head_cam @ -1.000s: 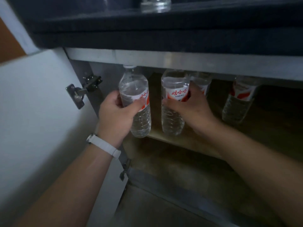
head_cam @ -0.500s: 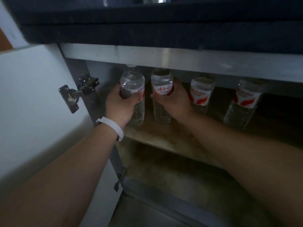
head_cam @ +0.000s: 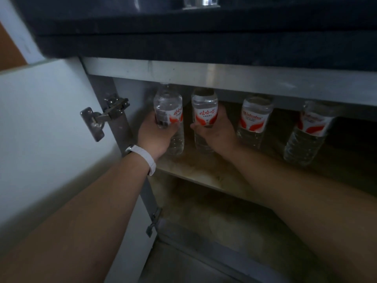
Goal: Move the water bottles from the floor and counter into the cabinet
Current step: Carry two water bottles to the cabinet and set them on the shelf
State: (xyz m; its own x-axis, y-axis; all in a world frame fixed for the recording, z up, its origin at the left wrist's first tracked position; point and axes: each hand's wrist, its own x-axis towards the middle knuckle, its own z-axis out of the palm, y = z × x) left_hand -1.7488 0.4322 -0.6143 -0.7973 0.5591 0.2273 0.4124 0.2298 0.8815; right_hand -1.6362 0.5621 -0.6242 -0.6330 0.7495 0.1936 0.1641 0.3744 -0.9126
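Observation:
Both my hands reach into the open cabinet under the dark counter. My left hand (head_cam: 155,135), with a white wristband, grips a clear water bottle (head_cam: 169,111) with a red and white label at the left end of the wooden shelf (head_cam: 204,170). My right hand (head_cam: 216,133) grips a second water bottle (head_cam: 205,111) just right of it. Both bottles stand upright on the shelf. Two more bottles of the same kind stand further right on the shelf, the third bottle (head_cam: 255,119) and the fourth bottle (head_cam: 310,131). Their caps are hidden behind the cabinet's top rail.
The white cabinet door (head_cam: 47,127) hangs open on the left, with a metal hinge (head_cam: 106,117). The dark counter edge (head_cam: 204,41) overhangs the opening. Below the shelf lies the cabinet's lower compartment (head_cam: 224,221). A metal object stands on the counter at the top.
Both hands have carried their bottles deeper into the cabinet and set them upright on the shelf, left of the two standing bottles. The camera has come closer to the opening.

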